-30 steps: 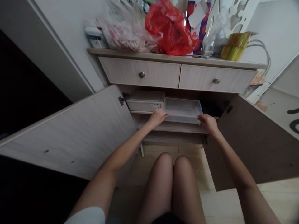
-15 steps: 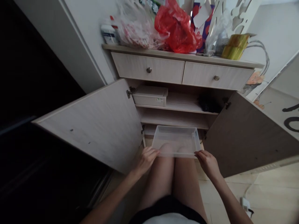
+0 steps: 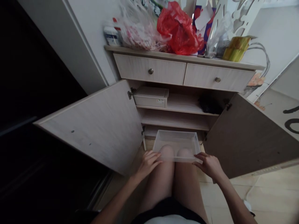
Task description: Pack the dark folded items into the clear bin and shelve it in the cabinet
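Note:
A translucent plastic bin (image 3: 175,137), shallow and rectangular, rests over my knees in front of the cabinet. My knees show through its floor, and I see nothing inside it. My left hand (image 3: 149,161) grips the near left corner, thumb below and fingers on the rim. At the near right corner, my right hand (image 3: 207,165) pinches the rim the same way. Beyond the bin, the cabinet's shelves (image 3: 184,101) are exposed. A white lidded box (image 3: 149,100) with a small label sits at the left of the upper shelf.
The left cabinet door (image 3: 93,124) and right cabinet door (image 3: 252,137) stand swung outward on either side. A black bundle (image 3: 210,105) lies at the right of the upper shelf. On the cabinet top are a red plastic bag (image 3: 179,31), a white bottle (image 3: 112,35) and yellow tape rolls (image 3: 235,49).
The bin has come slightly down and toward me, with both hands still at its near corners. My fingers have shifted a little on the rim.

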Demonstrator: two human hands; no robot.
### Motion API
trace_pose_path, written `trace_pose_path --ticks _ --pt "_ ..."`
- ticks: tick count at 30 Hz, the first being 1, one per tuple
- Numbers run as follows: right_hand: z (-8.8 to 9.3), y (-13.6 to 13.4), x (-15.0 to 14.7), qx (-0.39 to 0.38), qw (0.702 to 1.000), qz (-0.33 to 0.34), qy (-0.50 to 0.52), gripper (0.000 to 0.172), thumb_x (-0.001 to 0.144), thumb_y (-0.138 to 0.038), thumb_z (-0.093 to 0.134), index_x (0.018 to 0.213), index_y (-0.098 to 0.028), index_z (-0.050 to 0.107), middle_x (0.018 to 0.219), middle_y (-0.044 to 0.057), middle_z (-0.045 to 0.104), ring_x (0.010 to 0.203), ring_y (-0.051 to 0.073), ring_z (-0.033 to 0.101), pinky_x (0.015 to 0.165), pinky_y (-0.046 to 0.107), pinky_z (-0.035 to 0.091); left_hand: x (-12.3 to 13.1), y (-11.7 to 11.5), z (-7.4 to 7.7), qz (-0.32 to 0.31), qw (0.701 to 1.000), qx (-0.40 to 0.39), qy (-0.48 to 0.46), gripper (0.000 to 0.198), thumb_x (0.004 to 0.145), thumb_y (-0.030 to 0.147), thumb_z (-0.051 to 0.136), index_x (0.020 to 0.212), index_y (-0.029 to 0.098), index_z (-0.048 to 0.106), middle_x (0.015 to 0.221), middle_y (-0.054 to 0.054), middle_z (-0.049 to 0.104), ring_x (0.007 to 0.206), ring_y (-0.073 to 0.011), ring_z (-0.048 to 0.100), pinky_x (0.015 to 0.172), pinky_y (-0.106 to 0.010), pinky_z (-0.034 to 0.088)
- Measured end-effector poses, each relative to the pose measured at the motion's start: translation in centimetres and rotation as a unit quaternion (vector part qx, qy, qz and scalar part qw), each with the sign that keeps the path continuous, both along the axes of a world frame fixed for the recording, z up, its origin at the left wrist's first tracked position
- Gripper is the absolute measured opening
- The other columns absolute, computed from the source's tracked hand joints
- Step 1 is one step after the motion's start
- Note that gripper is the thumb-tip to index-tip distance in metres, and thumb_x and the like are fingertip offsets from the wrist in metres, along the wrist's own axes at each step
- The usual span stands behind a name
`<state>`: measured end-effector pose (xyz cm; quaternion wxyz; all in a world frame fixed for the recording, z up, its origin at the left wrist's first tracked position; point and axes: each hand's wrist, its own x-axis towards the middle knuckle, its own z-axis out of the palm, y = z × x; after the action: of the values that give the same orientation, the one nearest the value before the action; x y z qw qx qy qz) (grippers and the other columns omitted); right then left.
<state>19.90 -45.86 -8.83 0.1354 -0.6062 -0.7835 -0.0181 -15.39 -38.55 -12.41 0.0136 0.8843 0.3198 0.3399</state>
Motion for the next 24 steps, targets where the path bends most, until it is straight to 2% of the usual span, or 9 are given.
trace_pose_path --ticks 3,5,7,10,13,16,20,22,24 --pt "2.4 4.3 1.9 0.047 0.997 -0.053 0.029 0.032 0.097 -0.047 0.054 0.111 -0.029 0.075 0.104 0.004 0.075 0.079 0.018 0.071 0.062 0.025 0.046 0.1 0.2 0.4 -0.014 1.0 0.013 -0.019 0.022 0.1 0.022 0.051 0.098 0.02 0.073 0.085 -0.003 0.077 0.077 -0.0164 0.068 0.072 -0.03 0.05" --pt "4.0 9.1 3.5 0.082 0.988 -0.119 0.047 0.036 0.101 -0.043 0.046 0.109 -0.026 0.076 0.104 0.006 0.074 0.086 0.019 0.069 0.068 0.025 0.046 0.3 0.4 0.5 -0.017 0.999 0.026 -0.032 0.023 0.101 0.021 0.05 0.094 0.02 0.072 0.082 -0.002 0.077 0.074 -0.0154 0.068 0.071 -0.029 0.049" --pt "5.5 15.0 5.0 0.105 0.974 -0.194 0.039 0.039 0.102 -0.039 0.043 0.116 -0.02 0.073 0.112 0.011 0.072 0.098 0.022 0.066 0.078 0.028 0.047 0.5 0.4 0.6 -0.015 0.998 0.039 -0.048 0.023 0.1 0.02 0.05 0.093 0.02 0.071 0.08 -0.002 0.076 0.073 -0.0152 0.067 0.07 -0.029 0.05" --pt "7.0 23.4 7.1 0.09 0.957 -0.277 0.009 0.041 0.1 -0.034 0.045 0.129 -0.012 0.065 0.125 0.019 0.064 0.111 0.028 0.059 0.087 0.034 0.045 0.6 0.3 0.6 -0.011 0.997 0.032 -0.068 0.022 0.1 0.019 0.05 0.095 0.021 0.071 0.079 -0.001 0.076 0.071 -0.0154 0.067 0.067 -0.029 0.052" --pt "7.5 29.1 8.2 0.039 0.938 -0.342 0.033 0.041 0.097 -0.032 0.053 0.126 -0.006 0.065 0.127 0.026 0.06 0.119 0.034 0.055 0.092 0.04 0.045 0.8 0.1 0.1 0.006 0.995 -0.003 -0.101 0.022 0.1 0.02 0.05 0.099 0.023 0.072 0.08 -0.001 0.075 0.073 -0.0157 0.069 0.068 -0.029 0.056" --pt "6.8 31.7 8.2 0.011 0.923 -0.377 0.076 0.039 0.092 -0.024 0.062 0.121 0.0 0.066 0.123 0.031 0.06 0.12 0.039 0.055 0.093 0.045 0.047 1.3 0.0 -0.6 0.075 0.982 -0.031 -0.173 0.021 0.098 0.026 0.052 0.101 0.024 0.073 0.087 -0.004 0.074 0.075 -0.0162 0.071 0.069 -0.028 0.06" --pt "5.4 32.0 7.5 0.037 0.91 -0.398 0.106 0.04 0.093 -0.007 0.043 0.128 0.001 0.06 0.126 0.033 0.058 0.121 0.038 0.056 0.092 0.046 0.049 1.7 0.6 -1.7 0.204 0.937 -0.084 -0.271 0.018 0.091 0.035 0.063 0.103 0.025 0.073 0.101 -0.006 0.066 0.071 -0.0141 0.067 0.059 -0.026 0.059" --pt "5.3 31.5 7.5 0.043 0.905 -0.404 0.125 0.041 0.091 -0.005 0.043 0.128 0.0 0.06 0.125 0.033 0.058 0.118 0.037 0.059 0.091 0.045 0.05 1.6 1.0 -2.3 0.254 0.912 -0.121 -0.298 0.028 0.085 0.041 0.068 0.107 0.024 0.072 0.109 -0.009 0.063 0.086 -0.0181 0.068 0.067 -0.029 0.06" --pt "5.5 30.9 8.0 0.038 0.902 -0.404 0.149 0.039 0.088 -0.009 0.055 0.125 0.0 0.063 0.119 0.031 0.062 0.111 0.036 0.063 0.088 0.043 0.052 1.5 1.4 -3.0 0.273 0.89 -0.179 -0.318 0.042 0.081 0.049 0.07 0.113 0.021 0.071 0.117 -0.013 0.062 0.106 -0.0243 0.066 0.08 -0.035 0.06"
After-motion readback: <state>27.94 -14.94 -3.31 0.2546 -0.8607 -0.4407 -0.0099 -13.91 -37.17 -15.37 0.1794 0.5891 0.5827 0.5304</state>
